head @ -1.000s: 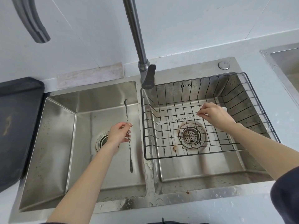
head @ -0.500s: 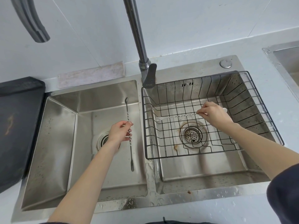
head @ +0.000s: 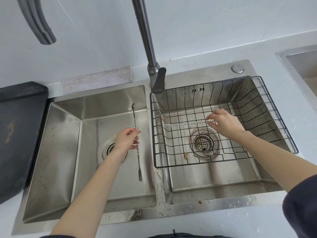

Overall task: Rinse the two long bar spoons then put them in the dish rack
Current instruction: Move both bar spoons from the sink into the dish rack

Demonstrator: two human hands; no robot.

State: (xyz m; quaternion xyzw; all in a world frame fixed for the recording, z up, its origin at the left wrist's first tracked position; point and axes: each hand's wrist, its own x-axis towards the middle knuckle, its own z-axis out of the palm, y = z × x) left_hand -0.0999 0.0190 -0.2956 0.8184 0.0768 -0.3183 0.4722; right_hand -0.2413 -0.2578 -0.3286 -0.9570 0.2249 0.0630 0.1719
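Note:
My left hand [head: 126,140] pinches the twisted middle of a long bar spoon [head: 138,157] over the left sink basin [head: 61,152]. That spoon runs near to far, bowl end far, fork end near. My right hand [head: 223,123] grips a second bar spoon [head: 185,124] inside the black wire dish rack [head: 267,107] in the right basin. This spoon lies almost level, pointing left, low over the rack floor; whether it touches the wires I cannot tell.
The grey tap [head: 151,54] rises between the basins with no water running. A black mat [head: 17,134] lies on the counter to the left. Another steel sink edge [head: 301,66] shows at far right. Both drains are uncovered.
Both hands keep their spoons in almost the same places. The view has shifted slightly; the right hand's spoon looks a little lower in the rack.

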